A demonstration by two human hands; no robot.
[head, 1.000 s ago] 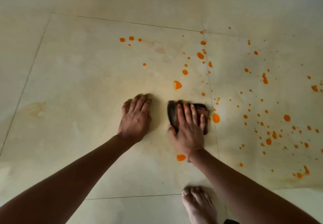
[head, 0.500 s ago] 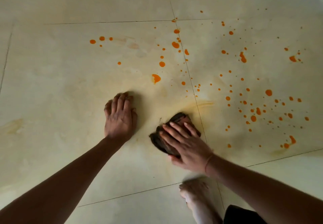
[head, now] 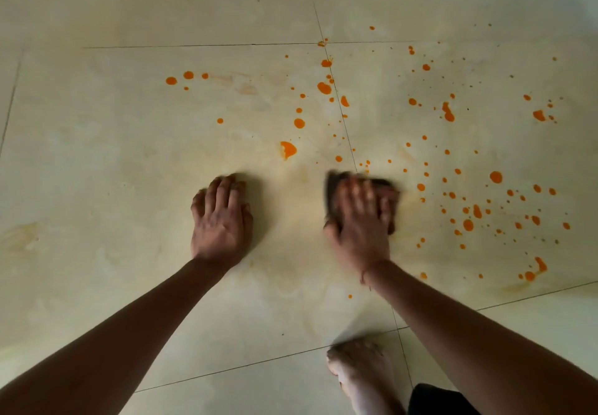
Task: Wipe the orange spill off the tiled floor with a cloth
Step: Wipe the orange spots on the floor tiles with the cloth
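Note:
My right hand (head: 360, 220) presses flat on a dark brown cloth (head: 333, 188), blurred by motion, on the pale tiled floor (head: 129, 155). The cloth shows only at the hand's far and left edges. Orange drops of the spill (head: 469, 214) scatter thickly to the right of the cloth. A bigger orange blob (head: 287, 149) lies just beyond and to the left of it, with more drops (head: 324, 87) farther off. My left hand (head: 220, 220) rests palm down on the floor, fingers together, holding nothing, a hand's width left of the cloth.
A bare foot (head: 359, 369) stands on the floor near the bottom edge, below my right arm. Faint yellowish smears (head: 19, 236) mark the tile at far left and around the cloth. Grout lines (head: 343, 123) cross the floor.
My right hand has slid the cloth away from me and to the right, from near my foot back up to the edge of the drops. My left hand stays planted.

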